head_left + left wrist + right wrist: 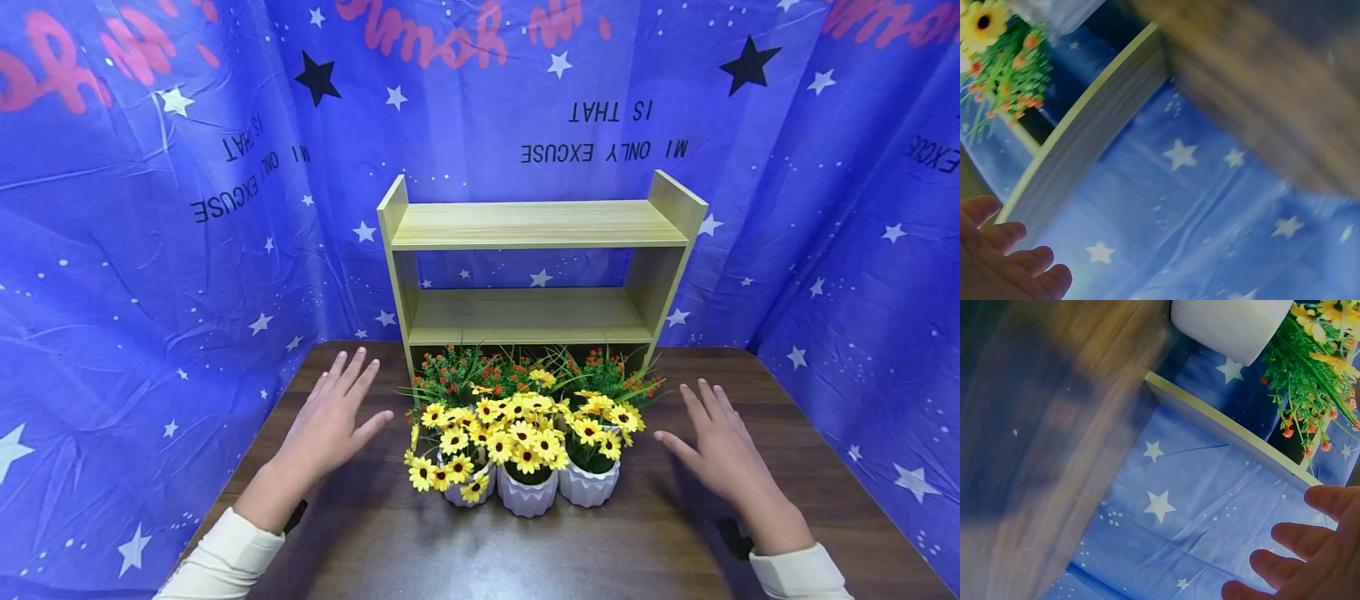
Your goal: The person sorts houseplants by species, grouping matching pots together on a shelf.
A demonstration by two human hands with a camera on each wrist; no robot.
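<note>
Three white pots of yellow artificial daisies stand in a row on the table: a left pot (471, 490), a middle pot (528, 497) and a right pot (590, 485). Close behind them are plants with small red-orange flowers (517, 373); the daisies hide their bases. My left hand (330, 425) is to the left of the pots, its fingers spread and holding nothing. To the right of the pots, my right hand (723, 450) also has its fingers extended, apart from any plant. Both wrist views show bare fingers with flowers farther off.
A light wooden two-tier shelf (531, 312) stands behind the plants, near the back of the brown table (480, 558). Its side panels rise above the upper board (536, 223). A blue star-patterned curtain (480, 108) surrounds the table at the back and sides.
</note>
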